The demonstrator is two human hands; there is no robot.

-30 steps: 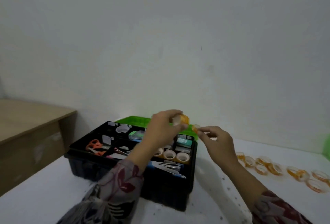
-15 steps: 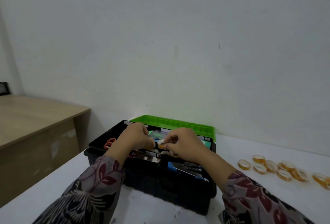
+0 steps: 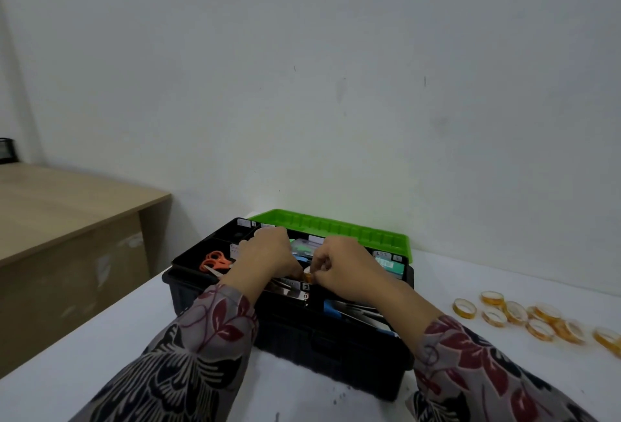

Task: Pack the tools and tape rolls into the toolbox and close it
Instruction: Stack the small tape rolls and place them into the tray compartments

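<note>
A black toolbox (image 3: 336, 354) stands open on the white table, its green lid (image 3: 336, 228) tilted back toward the wall. Both of my hands are low over the tray in the middle of the box. My left hand (image 3: 265, 258) and my right hand (image 3: 346, 268) meet fingertip to fingertip, pinching a small orange tape roll (image 3: 307, 276) between them. Orange scissors (image 3: 215, 261) lie in the tray's left compartment. Several orange tape rolls (image 3: 524, 315) lie loose on the table to the right of the box.
A wooden desk (image 3: 67, 206) stands to the left, lower than the table. The white table (image 3: 100, 337) runs up to a plain white wall behind the box. Blue-handled tools (image 3: 356, 309) lie in the box's front right part.
One second ago both hands held tape rolls above the box's right edge. They have come down into the tray and now stay there, close together; the camera has shifted right.
</note>
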